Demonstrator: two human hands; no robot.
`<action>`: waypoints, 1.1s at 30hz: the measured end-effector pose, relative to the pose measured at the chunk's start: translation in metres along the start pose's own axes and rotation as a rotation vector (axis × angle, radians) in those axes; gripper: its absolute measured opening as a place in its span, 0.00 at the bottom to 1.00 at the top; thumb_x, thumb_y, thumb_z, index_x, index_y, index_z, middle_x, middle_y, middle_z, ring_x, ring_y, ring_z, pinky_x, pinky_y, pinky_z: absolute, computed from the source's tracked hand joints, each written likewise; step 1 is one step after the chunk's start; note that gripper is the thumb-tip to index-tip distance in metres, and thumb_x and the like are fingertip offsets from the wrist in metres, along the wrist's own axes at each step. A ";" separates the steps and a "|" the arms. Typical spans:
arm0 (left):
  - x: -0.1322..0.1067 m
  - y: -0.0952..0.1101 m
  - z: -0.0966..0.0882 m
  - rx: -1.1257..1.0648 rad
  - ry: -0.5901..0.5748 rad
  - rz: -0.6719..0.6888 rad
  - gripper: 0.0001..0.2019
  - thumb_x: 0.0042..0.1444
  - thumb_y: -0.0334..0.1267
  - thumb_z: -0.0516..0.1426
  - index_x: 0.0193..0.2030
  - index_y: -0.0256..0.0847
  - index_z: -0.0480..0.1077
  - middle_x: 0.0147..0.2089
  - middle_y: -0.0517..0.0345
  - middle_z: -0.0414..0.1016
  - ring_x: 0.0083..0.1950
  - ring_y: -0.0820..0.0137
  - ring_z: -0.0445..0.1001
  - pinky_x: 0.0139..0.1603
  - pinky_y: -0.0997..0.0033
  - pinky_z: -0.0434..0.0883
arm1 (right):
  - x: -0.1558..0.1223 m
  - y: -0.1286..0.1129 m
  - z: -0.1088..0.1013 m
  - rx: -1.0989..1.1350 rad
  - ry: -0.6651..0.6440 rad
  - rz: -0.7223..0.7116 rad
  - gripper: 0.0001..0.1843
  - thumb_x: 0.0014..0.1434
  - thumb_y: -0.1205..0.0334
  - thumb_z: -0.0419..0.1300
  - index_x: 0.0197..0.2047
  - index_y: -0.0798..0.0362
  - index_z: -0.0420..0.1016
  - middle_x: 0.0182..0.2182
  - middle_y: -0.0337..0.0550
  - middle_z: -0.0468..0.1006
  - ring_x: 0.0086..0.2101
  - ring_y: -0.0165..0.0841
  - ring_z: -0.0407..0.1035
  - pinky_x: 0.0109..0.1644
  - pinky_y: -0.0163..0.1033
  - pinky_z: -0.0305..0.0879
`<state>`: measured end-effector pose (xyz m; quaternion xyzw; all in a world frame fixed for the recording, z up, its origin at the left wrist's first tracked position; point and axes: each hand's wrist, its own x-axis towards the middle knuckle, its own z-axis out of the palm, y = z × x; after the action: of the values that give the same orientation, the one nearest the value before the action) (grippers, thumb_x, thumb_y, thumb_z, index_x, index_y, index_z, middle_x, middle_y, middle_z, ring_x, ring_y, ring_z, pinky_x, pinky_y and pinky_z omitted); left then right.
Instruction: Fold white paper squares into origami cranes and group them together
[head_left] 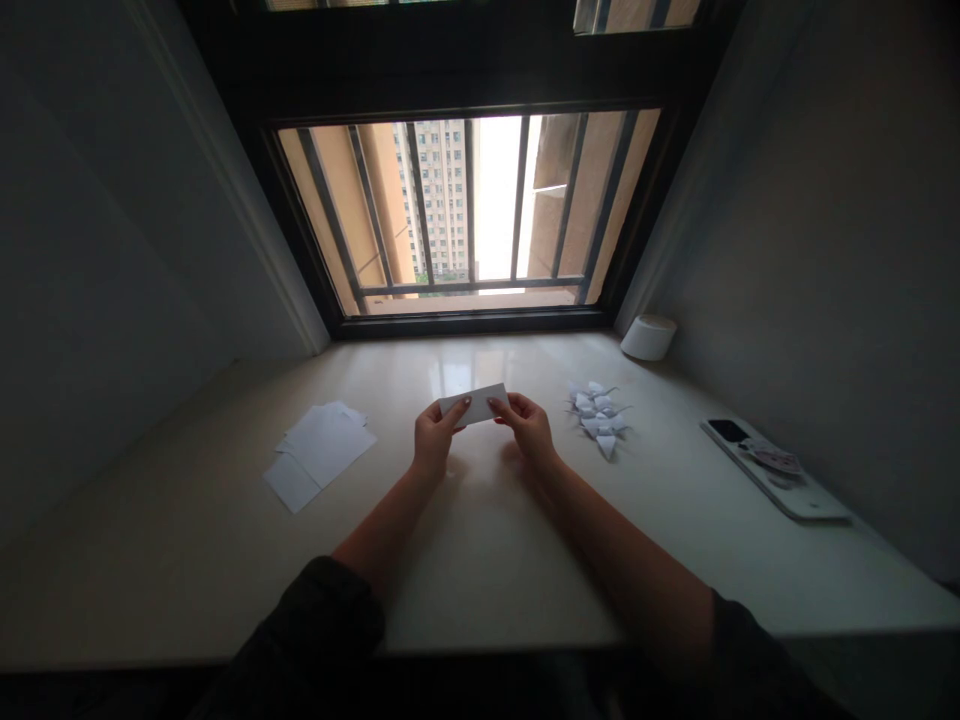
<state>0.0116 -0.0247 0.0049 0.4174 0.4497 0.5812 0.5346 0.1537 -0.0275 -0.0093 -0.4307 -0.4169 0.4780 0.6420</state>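
Observation:
A small white paper slip (475,402) is held a little above the pale countertop (480,540), folded into a narrow strip. My left hand (435,440) pinches its left end with thumb and fingers closed. My right hand (528,424) pinches its right end the same way. Both forearms reach in from the bottom of the view. A loose stack of white paper sheets (319,452) lies to the left of my hands. A cluster of small folded white paper pieces (598,416) lies to the right.
A phone (772,466) lies flat near the right wall. A white round container (648,336) stands at the back right corner. A barred window (469,210) fills the far wall. Side walls close in left and right.

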 end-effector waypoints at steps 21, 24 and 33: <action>0.000 0.018 -0.007 0.480 -0.129 0.365 0.17 0.45 0.47 0.63 0.43 0.45 0.75 0.39 0.54 0.79 0.42 0.65 0.76 0.45 0.68 0.69 | -0.001 -0.003 -0.002 -0.115 -0.142 -0.079 0.14 0.44 0.50 0.66 0.29 0.53 0.76 0.25 0.39 0.76 0.27 0.31 0.68 0.33 0.36 0.62; -0.001 0.016 -0.007 0.560 -0.131 0.350 0.15 0.48 0.48 0.61 0.41 0.45 0.77 0.34 0.55 0.79 0.38 0.65 0.77 0.37 0.71 0.70 | -0.003 0.000 -0.001 -0.121 -0.134 -0.095 0.18 0.45 0.50 0.66 0.36 0.52 0.75 0.25 0.40 0.77 0.27 0.33 0.69 0.31 0.37 0.63; -0.004 0.006 -0.002 0.369 -0.113 0.330 0.17 0.48 0.47 0.61 0.42 0.41 0.77 0.37 0.51 0.80 0.37 0.64 0.77 0.36 0.70 0.71 | -0.011 -0.001 0.004 -0.298 0.070 -0.294 0.19 0.52 0.51 0.62 0.46 0.49 0.75 0.29 0.41 0.78 0.28 0.33 0.70 0.33 0.38 0.66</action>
<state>0.0081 -0.0287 0.0100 0.6075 0.4433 0.5442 0.3719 0.1482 -0.0377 -0.0086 -0.4717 -0.5188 0.2970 0.6481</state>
